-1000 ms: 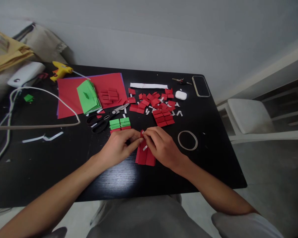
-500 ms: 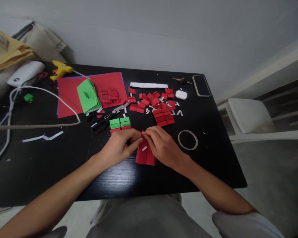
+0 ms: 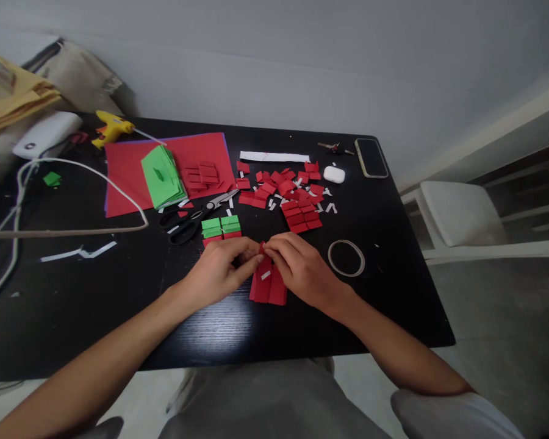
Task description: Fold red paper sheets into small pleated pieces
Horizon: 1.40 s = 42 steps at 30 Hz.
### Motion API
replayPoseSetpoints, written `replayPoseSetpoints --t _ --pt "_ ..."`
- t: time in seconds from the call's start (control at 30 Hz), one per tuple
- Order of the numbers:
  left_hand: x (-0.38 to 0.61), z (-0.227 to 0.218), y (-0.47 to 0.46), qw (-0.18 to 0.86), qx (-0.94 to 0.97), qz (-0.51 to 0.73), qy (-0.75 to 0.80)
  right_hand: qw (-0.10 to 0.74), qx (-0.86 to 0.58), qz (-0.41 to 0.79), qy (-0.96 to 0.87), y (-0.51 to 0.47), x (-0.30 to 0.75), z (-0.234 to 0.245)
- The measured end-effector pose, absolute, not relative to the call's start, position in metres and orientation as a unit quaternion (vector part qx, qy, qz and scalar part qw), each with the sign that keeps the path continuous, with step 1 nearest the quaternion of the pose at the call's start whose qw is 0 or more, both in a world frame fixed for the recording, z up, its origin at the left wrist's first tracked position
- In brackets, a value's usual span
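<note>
Near the table's front, my left hand [image 3: 224, 265] and my right hand [image 3: 299, 265] meet with their fingertips pinched on a small red paper piece [image 3: 262, 247]. Its far end shows between the fingers, with a bit of white on it; the rest is partly covered. Below the fingers lies folded red paper [image 3: 269, 289] with a small white strip [image 3: 266, 275] on it. Just beyond my left hand, a green folded paper piece [image 3: 221, 227] rests against red paper, partly hidden by that hand.
Black scissors [image 3: 187, 227], a green paper stack [image 3: 161, 177] and red sheets [image 3: 123, 171] lie at left. A yellow glue gun [image 3: 112, 128] is behind them. Red cut pieces [image 3: 297, 195] spread beyond my hands. A tape ring [image 3: 346, 258], white case [image 3: 333, 175] and phone [image 3: 371, 158] are at right.
Both hands stay in almost the same place, still pinching the red paper piece. My right fingers have shifted very slightly; nothing else has visibly moved.
</note>
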<state>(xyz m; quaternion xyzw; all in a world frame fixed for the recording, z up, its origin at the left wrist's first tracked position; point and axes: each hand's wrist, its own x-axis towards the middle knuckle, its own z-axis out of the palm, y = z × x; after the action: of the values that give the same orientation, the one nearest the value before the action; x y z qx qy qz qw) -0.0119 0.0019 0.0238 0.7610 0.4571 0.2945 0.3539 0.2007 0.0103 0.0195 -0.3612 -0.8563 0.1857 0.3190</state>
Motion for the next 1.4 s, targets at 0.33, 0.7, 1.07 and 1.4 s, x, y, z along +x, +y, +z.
replayPoseSetpoints --t 0.33,0.7,1.07,1.4 --pt "-0.011 0.025 0.003 0.355 0.758 0.301 0.458 0.316 -0.363 0.177 -0.858 0.01 0.2 0.02" --pt "-0.011 0.024 0.003 0.348 0.759 0.3 0.462 0.322 -0.355 0.161 -0.863 0.01 0.2 0.019" --pt "-0.01 0.025 0.003 0.351 0.761 0.292 0.461 0.312 -0.362 0.19 -0.858 0.01 0.201 0.02" --pt "-0.013 0.024 0.006 0.395 0.696 0.332 0.499 0.381 -0.461 0.126 -0.792 0.028 0.21 0.013"
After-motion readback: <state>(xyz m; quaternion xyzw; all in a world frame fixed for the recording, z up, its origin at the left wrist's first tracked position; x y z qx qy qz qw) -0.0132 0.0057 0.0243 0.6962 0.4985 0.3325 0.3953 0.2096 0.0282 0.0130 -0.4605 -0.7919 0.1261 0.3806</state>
